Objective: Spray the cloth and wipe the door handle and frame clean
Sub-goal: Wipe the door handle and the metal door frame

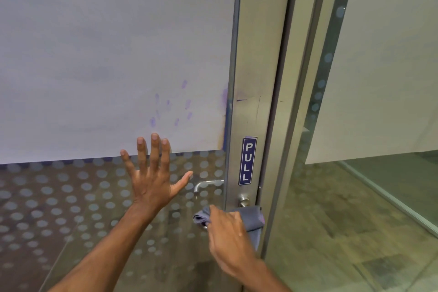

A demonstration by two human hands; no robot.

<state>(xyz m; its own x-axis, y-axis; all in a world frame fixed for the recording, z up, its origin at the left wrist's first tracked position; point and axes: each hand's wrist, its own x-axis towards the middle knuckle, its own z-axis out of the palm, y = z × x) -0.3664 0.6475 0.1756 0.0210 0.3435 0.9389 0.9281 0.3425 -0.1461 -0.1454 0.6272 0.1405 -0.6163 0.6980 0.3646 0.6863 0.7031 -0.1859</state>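
A glass door with a silver metal frame fills the view. My right hand grips a grey-blue cloth wrapped over the near door handle, low on the frame; the handle itself is hidden under the cloth. Just above the cloth sits a round lock cylinder. My left hand is flat against the glass with fingers spread, left of the frame. Behind the glass shows the far-side lever handle. No spray bottle is in view.
A blue PULL sign is stuck upright on the frame above the handle. A white sheet with purple smudges covers the upper glass; dotted frosting lies below it. To the right stands a second glass panel over a tiled floor.
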